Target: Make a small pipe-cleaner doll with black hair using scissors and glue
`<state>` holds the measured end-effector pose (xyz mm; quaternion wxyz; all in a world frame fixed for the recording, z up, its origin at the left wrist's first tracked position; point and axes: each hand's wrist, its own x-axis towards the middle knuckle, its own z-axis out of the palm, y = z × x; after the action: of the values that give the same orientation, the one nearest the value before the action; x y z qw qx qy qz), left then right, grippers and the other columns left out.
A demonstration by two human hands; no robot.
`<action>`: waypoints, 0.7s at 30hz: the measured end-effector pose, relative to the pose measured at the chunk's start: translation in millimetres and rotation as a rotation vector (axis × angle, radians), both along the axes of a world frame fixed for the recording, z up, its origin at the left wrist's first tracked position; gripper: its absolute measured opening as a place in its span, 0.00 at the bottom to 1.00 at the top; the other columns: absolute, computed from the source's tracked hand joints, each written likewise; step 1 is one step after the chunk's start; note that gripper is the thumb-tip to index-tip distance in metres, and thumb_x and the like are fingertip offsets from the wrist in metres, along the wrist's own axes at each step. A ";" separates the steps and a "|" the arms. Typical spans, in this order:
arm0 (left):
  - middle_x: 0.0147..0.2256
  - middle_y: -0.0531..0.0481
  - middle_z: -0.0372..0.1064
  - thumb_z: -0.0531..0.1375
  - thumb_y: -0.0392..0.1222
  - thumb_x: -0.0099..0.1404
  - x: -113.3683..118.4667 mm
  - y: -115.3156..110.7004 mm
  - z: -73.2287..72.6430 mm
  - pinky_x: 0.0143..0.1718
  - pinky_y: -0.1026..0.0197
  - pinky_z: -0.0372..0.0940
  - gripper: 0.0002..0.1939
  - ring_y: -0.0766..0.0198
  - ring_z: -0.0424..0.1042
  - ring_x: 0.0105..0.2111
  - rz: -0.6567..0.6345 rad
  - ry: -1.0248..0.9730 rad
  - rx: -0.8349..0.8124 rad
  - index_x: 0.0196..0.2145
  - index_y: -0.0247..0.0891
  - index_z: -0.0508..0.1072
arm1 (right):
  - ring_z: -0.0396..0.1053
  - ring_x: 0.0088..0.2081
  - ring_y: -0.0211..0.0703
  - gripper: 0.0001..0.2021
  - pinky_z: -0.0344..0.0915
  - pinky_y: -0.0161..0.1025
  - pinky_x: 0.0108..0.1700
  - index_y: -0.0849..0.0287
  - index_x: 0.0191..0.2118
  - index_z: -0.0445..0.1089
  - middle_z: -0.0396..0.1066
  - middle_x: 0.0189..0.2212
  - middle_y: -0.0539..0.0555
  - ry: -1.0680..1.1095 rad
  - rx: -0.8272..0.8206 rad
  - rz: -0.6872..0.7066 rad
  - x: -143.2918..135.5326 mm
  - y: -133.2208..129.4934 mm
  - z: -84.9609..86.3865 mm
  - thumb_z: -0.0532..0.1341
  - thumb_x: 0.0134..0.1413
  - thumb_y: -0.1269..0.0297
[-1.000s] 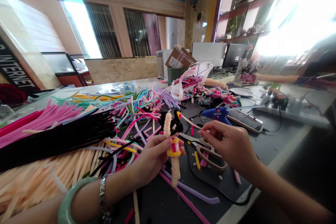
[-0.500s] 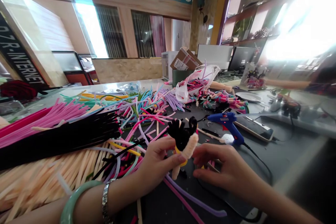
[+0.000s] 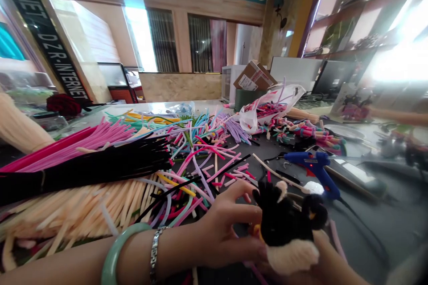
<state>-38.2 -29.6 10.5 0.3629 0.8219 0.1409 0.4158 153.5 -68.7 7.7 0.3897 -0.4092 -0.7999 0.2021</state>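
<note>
A small pipe-cleaner doll (image 3: 286,220) with black fuzzy hair, a cream part and a bit of yellow is close to me, low and right of centre. My left hand (image 3: 230,222) pinches its left side between thumb and fingers. A jade-green bangle (image 3: 115,249) and a silver bracelet (image 3: 155,249) circle my left wrist. My right hand (image 3: 331,260) is behind and below the doll at its right side; its fingers are hidden by the doll, so I cannot tell whether they grip it.
A blue glue gun (image 3: 316,164) with a red light lies right, near a phone (image 3: 354,173). Black pipe cleaners (image 3: 100,178), cream ones (image 3: 93,213) and pink ones (image 3: 80,142) are heaped left. Cut pieces litter the middle. Finished dolls (image 3: 317,136) and a plastic bag (image 3: 249,118) are behind.
The doll has come nearer, lower and to the right, and its hair now faces me more. My right hand has moved from beside the doll to behind it. The view has turned left.
</note>
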 end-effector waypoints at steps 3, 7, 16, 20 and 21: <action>0.41 0.41 0.64 0.56 0.53 0.66 0.6 0.6 2.8 0.48 0.56 0.62 0.19 0.55 0.66 0.43 -0.029 0.039 -0.037 0.40 0.35 0.78 | 0.75 0.30 0.46 0.04 0.72 0.37 0.31 0.50 0.29 0.75 0.77 0.28 0.51 0.024 0.032 -0.027 7.1 2.2 -4.4 0.65 0.48 0.59; 0.47 0.38 0.64 0.47 0.61 0.68 2.5 6.1 6.4 0.53 0.54 0.59 0.31 0.53 0.65 0.48 0.045 0.070 -0.075 0.55 0.36 0.71 | 0.76 0.31 0.53 0.06 0.75 0.44 0.30 0.44 0.32 0.77 0.77 0.28 0.52 0.033 0.043 -0.132 23.3 6.8 -9.0 0.66 0.47 0.54; 0.24 0.48 0.73 0.53 0.46 0.68 -13.7 59.3 36.6 0.32 0.61 0.63 0.15 0.64 0.69 0.24 0.562 0.145 -0.171 0.36 0.33 0.75 | 0.77 0.30 0.48 0.13 0.75 0.37 0.33 0.53 0.31 0.76 0.79 0.29 0.54 0.067 -0.018 -0.199 31.5 3.3 -16.9 0.58 0.58 0.53; 0.27 0.46 0.75 0.51 0.41 0.68 -45.1 90.8 55.9 0.33 0.61 0.64 0.14 0.63 0.72 0.27 0.734 0.328 -0.036 0.46 0.32 0.69 | 0.76 0.29 0.44 0.16 0.73 0.34 0.32 0.54 0.28 0.74 0.77 0.26 0.54 0.128 -0.068 -0.133 24.6 1.4 -11.7 0.55 0.61 0.53; 0.27 0.47 0.75 0.52 0.40 0.67 -53.5 97.2 58.7 0.33 0.61 0.64 0.15 0.62 0.73 0.27 0.740 0.380 -0.024 0.49 0.32 0.67 | 0.75 0.28 0.43 0.16 0.72 0.33 0.31 0.55 0.28 0.73 0.77 0.26 0.54 0.132 -0.081 -0.106 23.0 0.3 -9.7 0.55 0.61 0.53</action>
<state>-91.7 67.6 69.2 0.1664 0.7737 0.4960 0.3575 176.5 -68.4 -2.0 0.4349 -0.4521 -0.7408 0.2400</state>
